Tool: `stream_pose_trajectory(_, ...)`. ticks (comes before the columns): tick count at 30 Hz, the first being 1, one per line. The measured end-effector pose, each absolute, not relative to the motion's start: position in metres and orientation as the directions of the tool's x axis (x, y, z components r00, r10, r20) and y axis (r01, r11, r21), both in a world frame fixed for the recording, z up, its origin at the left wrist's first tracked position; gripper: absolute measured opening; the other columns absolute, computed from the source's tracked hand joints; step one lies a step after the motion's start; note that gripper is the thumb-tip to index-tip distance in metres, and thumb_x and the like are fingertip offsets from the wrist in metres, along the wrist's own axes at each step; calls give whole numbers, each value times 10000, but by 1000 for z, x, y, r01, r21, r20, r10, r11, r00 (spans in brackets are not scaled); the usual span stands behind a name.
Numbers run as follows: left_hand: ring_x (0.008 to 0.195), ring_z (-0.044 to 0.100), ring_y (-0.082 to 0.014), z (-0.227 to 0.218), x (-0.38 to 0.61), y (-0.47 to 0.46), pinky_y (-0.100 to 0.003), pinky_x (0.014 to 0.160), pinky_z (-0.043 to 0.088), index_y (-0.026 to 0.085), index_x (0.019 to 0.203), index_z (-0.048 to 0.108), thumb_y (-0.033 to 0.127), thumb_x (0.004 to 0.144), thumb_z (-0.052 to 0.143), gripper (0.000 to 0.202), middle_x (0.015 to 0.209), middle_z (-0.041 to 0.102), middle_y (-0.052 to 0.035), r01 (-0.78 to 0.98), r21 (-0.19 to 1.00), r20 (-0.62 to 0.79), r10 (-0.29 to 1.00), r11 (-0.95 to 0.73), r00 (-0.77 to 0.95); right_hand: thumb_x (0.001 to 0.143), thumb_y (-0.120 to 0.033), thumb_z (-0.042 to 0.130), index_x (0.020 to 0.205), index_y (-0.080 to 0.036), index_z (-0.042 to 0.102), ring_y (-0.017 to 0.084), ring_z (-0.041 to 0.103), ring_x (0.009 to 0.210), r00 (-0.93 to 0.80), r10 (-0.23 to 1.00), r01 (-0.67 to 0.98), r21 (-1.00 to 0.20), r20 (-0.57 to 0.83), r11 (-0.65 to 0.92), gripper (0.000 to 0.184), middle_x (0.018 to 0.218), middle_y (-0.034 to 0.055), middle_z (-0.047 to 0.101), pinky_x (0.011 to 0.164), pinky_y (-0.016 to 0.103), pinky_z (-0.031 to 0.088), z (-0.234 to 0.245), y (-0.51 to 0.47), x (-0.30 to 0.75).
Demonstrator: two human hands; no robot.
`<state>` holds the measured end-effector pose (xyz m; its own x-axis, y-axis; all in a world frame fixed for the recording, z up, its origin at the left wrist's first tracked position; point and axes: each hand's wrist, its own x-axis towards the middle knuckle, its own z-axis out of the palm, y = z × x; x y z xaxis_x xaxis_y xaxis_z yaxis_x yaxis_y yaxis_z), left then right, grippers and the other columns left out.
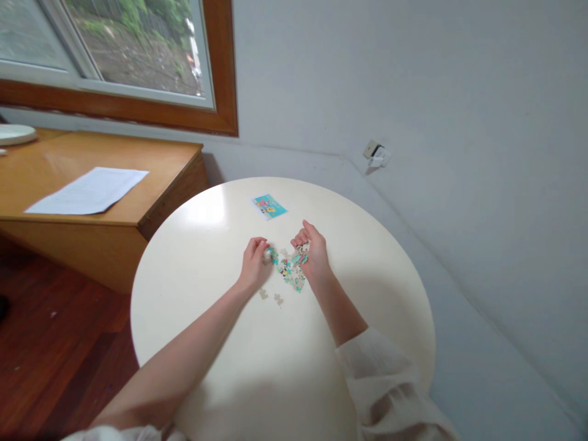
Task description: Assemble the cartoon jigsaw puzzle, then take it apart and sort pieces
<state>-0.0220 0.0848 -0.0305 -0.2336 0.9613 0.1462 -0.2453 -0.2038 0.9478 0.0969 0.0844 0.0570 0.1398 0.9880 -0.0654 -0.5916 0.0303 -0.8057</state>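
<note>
A loose pile of small jigsaw puzzle pieces, teal, grey and multicoloured, lies on the round white table. At the pile's left side, my left hand is curled round some puzzle pieces, which show at its fingertips. My right hand is cupped at the right side, fingers bent inward with several puzzle pieces against the palm. Two pale pieces lie apart, nearer to me. Beyond the hands rests a small teal picture card with colourful figures.
To the left stands a wooden desk with a white sheet of paper and part of a white round object. A window is above it. The white wall, with a socket and plug, runs close behind the table's right side.
</note>
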Motion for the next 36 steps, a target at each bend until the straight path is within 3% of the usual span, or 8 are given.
stream_pose_trajectory(8, 776, 565, -144, -30, -21, 84, -283, 778, 449, 204, 790, 595, 381, 771, 586, 178, 750, 590, 1, -239, 949, 147, 961, -204, -235, 787, -248, 564, 523, -212, 184, 45, 129, 352, 195, 975, -606, -795, -111, 31, 464, 401, -127, 142, 355, 187, 175, 40, 86, 101)
stream_pose_trajectory(14, 791, 556, -141, -29, -21, 83, -286, 809, 439, 213, 796, 600, 378, 780, 577, 167, 761, 585, 4, -225, 951, 156, 959, -210, -239, 850, -297, 440, 508, -210, 167, 59, 187, 367, 123, 988, -599, -801, -90, 2, 446, 413, -102, 180, 398, 192, 262, 39, 89, 104)
stream_pose_trajectory(21, 802, 552, -134, -30, -21, 83, -270, 811, 436, 218, 802, 601, 371, 785, 568, 158, 775, 585, 4, -215, 954, 156, 959, -208, -236, 834, -245, 425, 509, -197, 336, 58, 378, 431, 203, 964, -629, -777, -170, -5, 341, 454, -74, 357, 487, 195, 343, 43, 89, 98)
stream_pose_trajectory(31, 810, 545, -136, -32, -21, 84, -285, 839, 422, 217, 804, 592, 392, 776, 559, 181, 778, 581, 9, -205, 957, 157, 959, -207, -236, 818, -349, 480, 524, -183, 462, 69, 433, 469, 225, 966, -636, -770, -129, 45, 338, 473, -70, 445, 549, 223, 344, 39, 90, 100)
stream_pose_trajectory(34, 811, 542, -135, -33, -22, 84, -289, 845, 418, 220, 802, 591, 387, 779, 553, 173, 778, 579, 10, -199, 958, 158, 959, -207, -235, 835, -342, 408, 572, -178, 551, 90, 531, 576, 241, 961, -583, -812, -138, 30, 341, 554, -36, 562, 607, 240, 343, 40, 89, 101)
stream_pose_trajectory(36, 812, 543, -135, -33, -22, 84, -292, 847, 418, 221, 802, 589, 386, 782, 549, 172, 780, 579, 9, -197, 959, 158, 959, -206, -233, 840, -359, 359, 640, -186, 610, 122, 599, 758, 253, 960, -524, -851, -123, 29, 365, 702, -5, 662, 693, 262, 351, 41, 88, 100)
